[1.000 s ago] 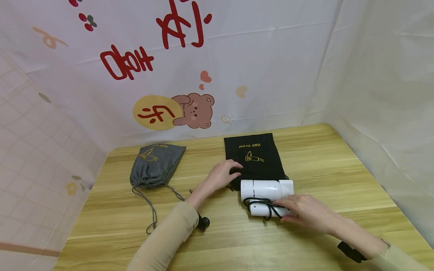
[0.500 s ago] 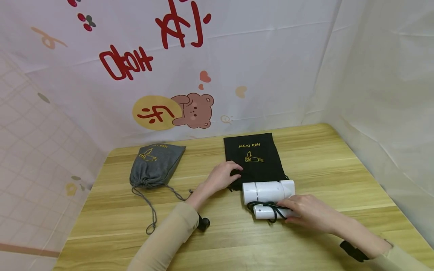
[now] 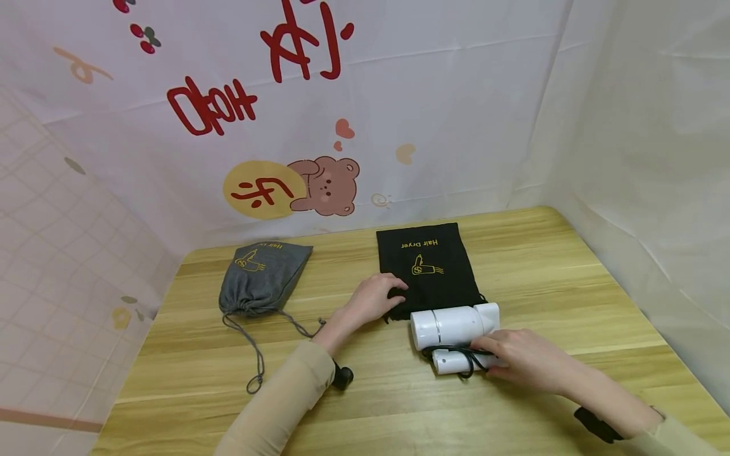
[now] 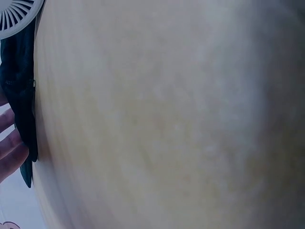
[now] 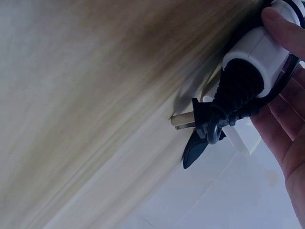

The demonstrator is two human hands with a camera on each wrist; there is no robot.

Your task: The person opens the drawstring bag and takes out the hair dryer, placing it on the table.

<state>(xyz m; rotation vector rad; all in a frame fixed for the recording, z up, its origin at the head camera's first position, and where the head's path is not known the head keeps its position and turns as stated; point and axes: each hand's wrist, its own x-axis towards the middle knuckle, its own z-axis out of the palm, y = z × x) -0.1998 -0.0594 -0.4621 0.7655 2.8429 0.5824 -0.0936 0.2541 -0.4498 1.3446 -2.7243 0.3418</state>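
A white hair dryer [image 3: 455, 324] lies folded near the table's middle, its black cord [image 3: 456, 348] looped round the handle. My right hand [image 3: 527, 361] grips the handle [image 5: 252, 52], fingers beneath and thumb on top in the right wrist view. There the two-pin plug [image 5: 202, 119] hangs by the handle's end. Just behind the dryer, a black drawstring bag [image 3: 422, 253] printed "Hair Dryer" lies flat. My left hand [image 3: 372, 300] rests at its near left edge, fingers loosely bent with the thumb apart. In the left wrist view the fingertips [image 4: 14, 160] touch the dark cloth.
On the left of the wooden table [image 3: 365, 405] sits a grey drawstring bag [image 3: 259, 278], filled out, its cords [image 3: 256, 361] trailing toward the front. A printed white curtain [image 3: 456, 126] stands behind the table's back edge and along both sides.
The hair dryer has shifted slightly right and toward the front, turning a little, with my right hand on its handle. My left hand and both bags stay almost where they were.
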